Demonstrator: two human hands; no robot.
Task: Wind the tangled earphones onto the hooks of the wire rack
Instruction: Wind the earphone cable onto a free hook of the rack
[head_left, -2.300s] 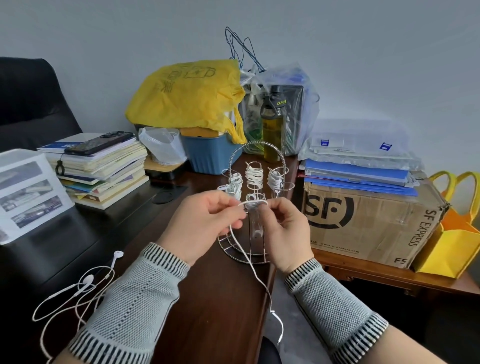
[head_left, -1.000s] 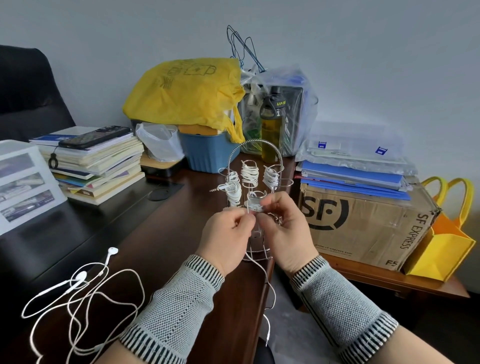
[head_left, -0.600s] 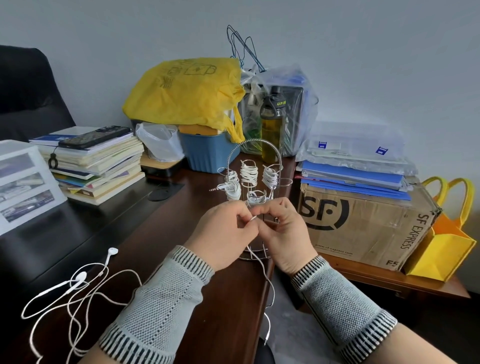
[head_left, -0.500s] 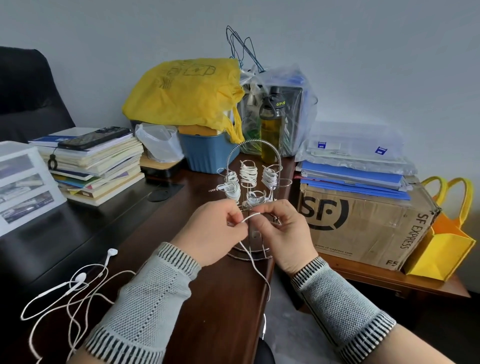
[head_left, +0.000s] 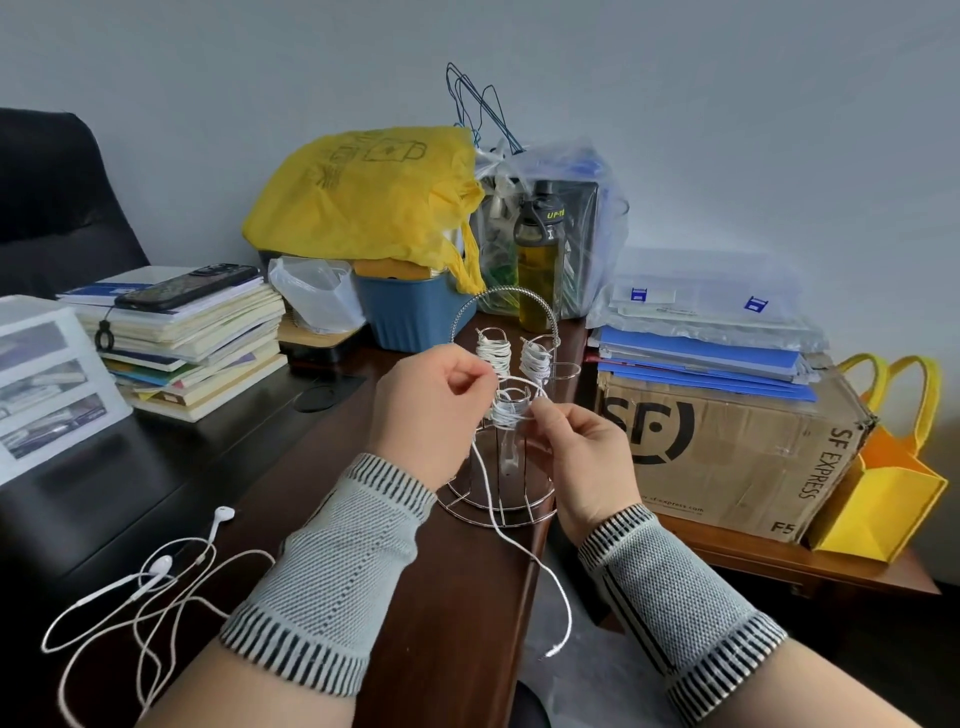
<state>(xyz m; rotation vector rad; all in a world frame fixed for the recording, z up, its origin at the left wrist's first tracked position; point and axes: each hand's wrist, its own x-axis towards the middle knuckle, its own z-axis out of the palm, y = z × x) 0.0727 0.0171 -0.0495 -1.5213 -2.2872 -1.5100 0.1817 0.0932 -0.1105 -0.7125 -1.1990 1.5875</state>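
A chrome wire rack (head_left: 501, 506) stands near the right edge of the dark wooden desk (head_left: 452, 613). Two back hooks carry wound white cable coils (head_left: 535, 358). At the front hook (head_left: 511, 410), a part-wound white earphone cable (head_left: 519, 545) trails down past the desk edge to its plug. My left hand (head_left: 431, 415) pinches this cable beside the hook. My right hand (head_left: 582, 457) pinches it on the hook's right side. A second, tangled pair of white earphones (head_left: 156, 571) lies loose on the desk at lower left.
A stack of books with a phone (head_left: 182, 332) on top sits at left, and white drawers (head_left: 47, 379) further left. A blue tub, a yellow bag (head_left: 363, 202) and a bottle (head_left: 537, 260) crowd the back. A cardboard box (head_left: 727, 447) stands on the right.
My left hand has risen and moved right, drawing the cable up around the front hook. The loop on the hook is fuller and the hanging tail is shorter.
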